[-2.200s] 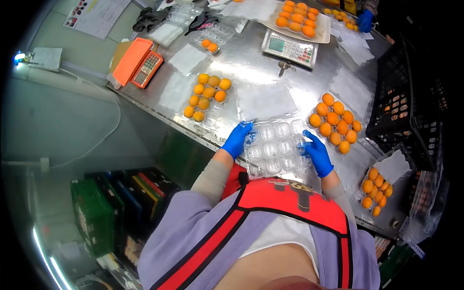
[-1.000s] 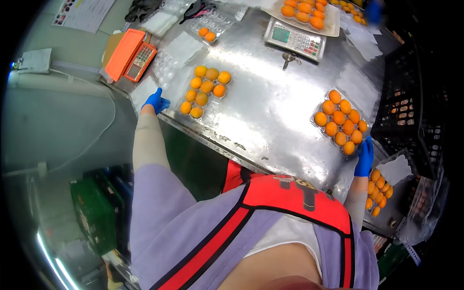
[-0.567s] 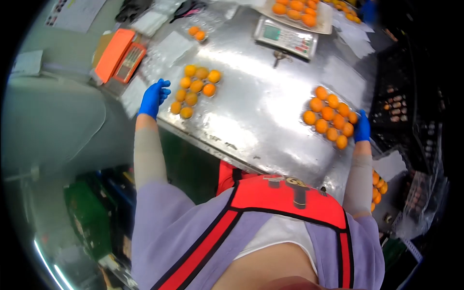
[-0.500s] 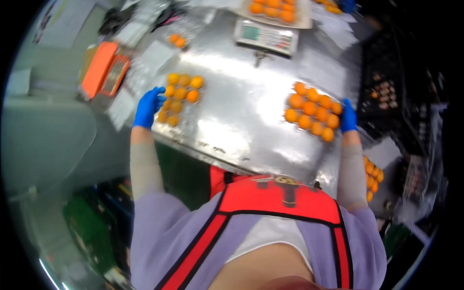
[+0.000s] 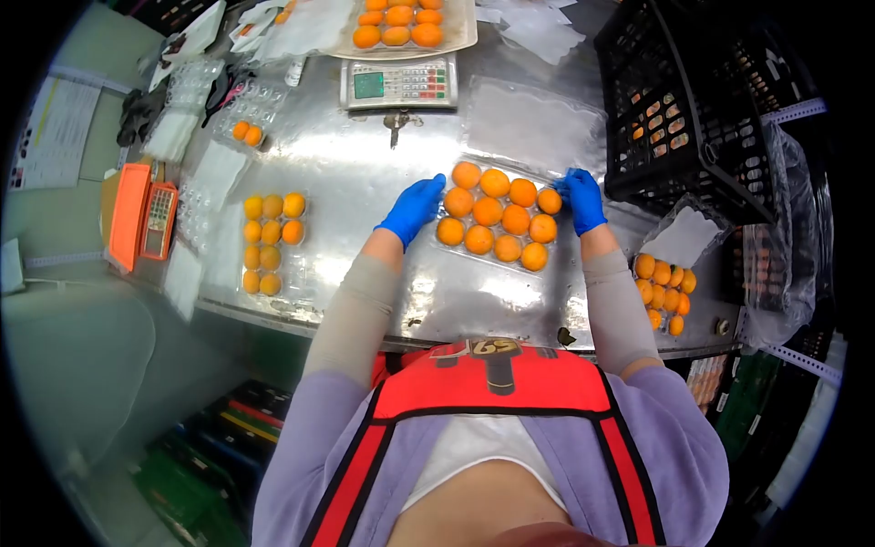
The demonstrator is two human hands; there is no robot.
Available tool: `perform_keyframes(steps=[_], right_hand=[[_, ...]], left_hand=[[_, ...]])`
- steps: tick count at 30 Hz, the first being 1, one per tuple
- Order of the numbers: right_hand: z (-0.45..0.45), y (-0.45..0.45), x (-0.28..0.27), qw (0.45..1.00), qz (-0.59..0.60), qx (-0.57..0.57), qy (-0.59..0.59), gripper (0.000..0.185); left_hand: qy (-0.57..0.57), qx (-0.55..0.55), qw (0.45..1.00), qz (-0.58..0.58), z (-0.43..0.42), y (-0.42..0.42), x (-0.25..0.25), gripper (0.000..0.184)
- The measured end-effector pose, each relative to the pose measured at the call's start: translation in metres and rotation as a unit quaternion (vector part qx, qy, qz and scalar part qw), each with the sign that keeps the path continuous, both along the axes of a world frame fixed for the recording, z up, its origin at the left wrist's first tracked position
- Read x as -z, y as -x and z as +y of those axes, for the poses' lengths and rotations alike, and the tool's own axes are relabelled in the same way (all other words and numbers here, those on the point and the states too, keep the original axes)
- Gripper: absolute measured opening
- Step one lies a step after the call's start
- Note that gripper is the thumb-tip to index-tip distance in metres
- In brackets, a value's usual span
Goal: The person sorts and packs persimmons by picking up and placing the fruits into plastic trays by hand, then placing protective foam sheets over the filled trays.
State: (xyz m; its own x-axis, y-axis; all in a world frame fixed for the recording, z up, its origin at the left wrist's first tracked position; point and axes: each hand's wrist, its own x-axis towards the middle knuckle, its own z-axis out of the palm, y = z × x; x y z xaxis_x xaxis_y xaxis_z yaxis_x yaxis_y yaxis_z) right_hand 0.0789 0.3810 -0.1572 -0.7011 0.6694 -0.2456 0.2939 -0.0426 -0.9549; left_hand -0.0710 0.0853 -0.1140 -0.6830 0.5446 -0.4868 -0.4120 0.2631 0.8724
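A clear plastic tray of orange fruits [image 5: 499,214] lies on the metal table between my blue-gloved hands. My left hand [image 5: 416,209] is at the tray's left edge, its fingers together and the thumb side against the rim. At the right edge, my right hand [image 5: 581,199] has its fingers bent at the tray's upper right corner, where the raised clear lid [image 5: 533,123] meets it. To the left lies another open tray of yellow-orange fruits [image 5: 271,243], partly filled. A third fruit tray [image 5: 664,294] sits at the right with its lid open.
A scale [image 5: 399,84] bears a tray of fruits at the back. Behind my right hand stands a black crate [image 5: 688,118]. An orange scale [image 5: 144,219] is at the far left, near empty clear trays [image 5: 193,91]. Plastic wrapping [image 5: 782,246] hangs at the right edge.
The view has turned rightward. My left hand has moved from beside the left fruit tray to the middle tray. My right hand stays at that tray's right side, now by its upper corner.
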Motion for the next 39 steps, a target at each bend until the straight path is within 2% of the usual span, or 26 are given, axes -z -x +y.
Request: perform_keyframes(steps=[2, 3, 5, 6, 7, 8, 9, 11, 14, 17, 18, 22, 24, 25, 27, 28, 29, 31, 36, 39], right_hand=[[0.024, -0.015, 0.027, 0.999, 0.006, 0.028, -0.040, 0.015], [0.032, -0.021, 0.026, 0.999, 0.017, 0.034, -0.012, 0.019], [0.061, -0.030, 0.053, 0.986, -0.004, 0.078, -0.144, 0.028], [0.058, -0.029, 0.046, 0.987, -0.006, 0.076, -0.140, 0.028], [0.048, -0.027, 0.024, 0.986, 0.040, 0.114, -0.114, 0.033], [0.041, -0.026, 0.006, 0.981, 0.085, 0.151, -0.087, 0.038], [0.038, -0.025, 0.000, 0.982, 0.082, 0.151, -0.084, 0.038], [0.035, -0.023, -0.007, 0.987, 0.060, 0.107, -0.101, 0.055], [0.027, -0.022, -0.010, 0.989, 0.030, 0.124, -0.079, 0.054], [0.021, -0.029, -0.014, 0.989, 0.040, 0.111, -0.092, 0.056], [0.017, -0.033, -0.016, 0.989, 0.036, 0.115, -0.091, 0.056], [0.007, -0.044, -0.034, 0.990, 0.073, 0.105, -0.051, 0.055], [0.005, -0.047, -0.038, 0.991, 0.080, 0.096, -0.042, 0.054], [0.004, -0.050, -0.037, 0.992, 0.073, 0.096, -0.046, 0.054], [0.005, -0.052, -0.036, 0.992, 0.065, 0.094, -0.050, 0.053], [0.005, -0.052, -0.034, 0.994, 0.062, 0.090, -0.023, 0.053], [0.004, -0.051, -0.031, 0.994, 0.060, 0.087, 0.004, 0.052], [0.004, -0.051, -0.026, 0.994, 0.065, 0.086, 0.007, 0.051], [0.001, -0.047, -0.035, 0.994, 0.063, 0.085, 0.019, 0.050], [0.002, -0.049, -0.035, 0.994, 0.067, 0.086, -0.001, 0.051]], left_hand=[[0.037, 0.063, 0.992, -0.105, 0.001, 0.009, -0.018, 0.037], [0.041, 0.064, 0.992, -0.106, -0.001, 0.020, -0.015, 0.037], [-0.041, 0.020, 0.996, 0.073, -0.005, 0.057, -0.009, 0.029], [-0.044, -0.044, 0.993, 0.099, -0.006, 0.075, -0.015, 0.028], [-0.048, -0.107, 0.985, 0.126, -0.006, 0.095, -0.027, 0.026], [-0.079, -0.138, 0.981, 0.108, -0.005, 0.115, -0.037, 0.026], [-0.110, -0.168, 0.975, 0.090, -0.003, 0.134, -0.048, 0.025], [-0.129, -0.210, 0.968, 0.045, 0.009, 0.163, -0.063, 0.029], [-0.174, -0.231, 0.957, -0.026, 0.029, 0.190, -0.064, 0.032], [-0.117, -0.249, 0.959, -0.061, 0.044, 0.215, -0.055, 0.035], [-0.044, -0.255, 0.966, -0.022, 0.049, 0.207, -0.068, 0.035], [-0.025, -0.298, 0.954, 0.023, 0.063, 0.201, -0.075, 0.033], [-0.120, -0.312, 0.941, -0.058, 0.065, 0.204, -0.076, 0.032], [-0.118, -0.311, 0.941, -0.059, 0.067, 0.205, -0.082, 0.032], [-0.163, -0.283, 0.934, -0.147, 0.068, 0.210, -0.096, 0.033], [-0.162, -0.286, 0.933, -0.147, 0.063, 0.217, -0.085, 0.033], [-0.086, -0.203, 0.975, 0.016, 0.058, 0.229, -0.067, 0.033], [-0.006, -0.113, 0.978, 0.177, 0.057, 0.235, -0.061, 0.034], [-0.070, -0.202, 0.972, -0.102, 0.065, 0.236, -0.070, 0.016], [-0.090, -0.231, 0.965, -0.089, 0.068, 0.221, -0.079, 0.012]])
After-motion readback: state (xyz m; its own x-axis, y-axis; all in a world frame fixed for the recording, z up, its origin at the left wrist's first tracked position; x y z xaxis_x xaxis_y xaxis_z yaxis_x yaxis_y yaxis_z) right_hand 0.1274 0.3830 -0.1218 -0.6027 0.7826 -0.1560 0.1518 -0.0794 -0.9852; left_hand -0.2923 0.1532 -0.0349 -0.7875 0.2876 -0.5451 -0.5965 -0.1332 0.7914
